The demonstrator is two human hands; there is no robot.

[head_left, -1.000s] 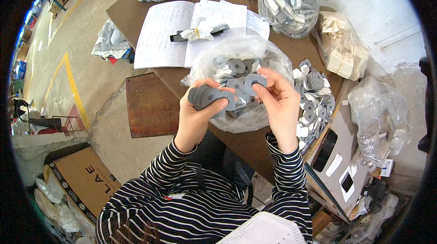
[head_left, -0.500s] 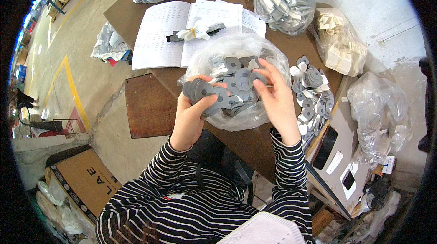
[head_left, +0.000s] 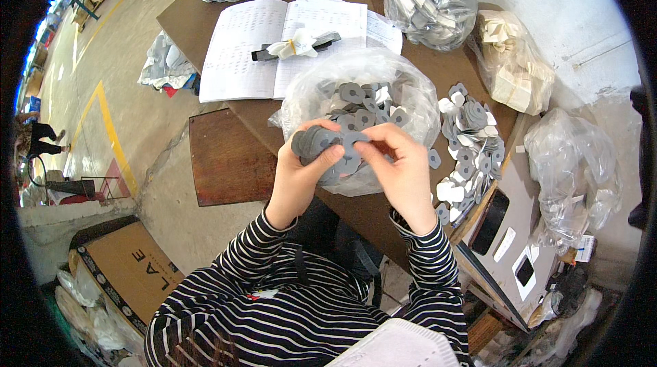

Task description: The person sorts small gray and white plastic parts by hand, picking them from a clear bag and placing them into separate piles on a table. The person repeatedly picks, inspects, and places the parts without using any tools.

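My left hand point(head_left: 293, 179) is closed around a stack of flat grey pads point(head_left: 311, 142) with rounded lobes, held over the near side of an open clear plastic bag point(head_left: 426, 97). Close against that stack, my right hand point(head_left: 404, 168) pinches one grey pad point(head_left: 353, 150) between thumb and fingers. Many loose grey pads point(head_left: 352, 93) and some white pieces lie inside the bag. To its right, a heap of similar grey and white pads point(head_left: 467, 155) spreads on the brown table point(head_left: 383, 220).
An open notebook point(head_left: 239, 45) carries a tied bundle of black strips point(head_left: 295, 47). Filled plastic bags point(head_left: 431, 8) stand along the back and right, one with cream pieces point(head_left: 513, 69). A black phone point(head_left: 489, 222) lies at right. A wooden board point(head_left: 226, 162) and cardboard box point(head_left: 130, 268) are left.
My right hand has moved left and down from above the bag's pads to the stack, now pinching a pad against it. My left hand has shifted slightly right.
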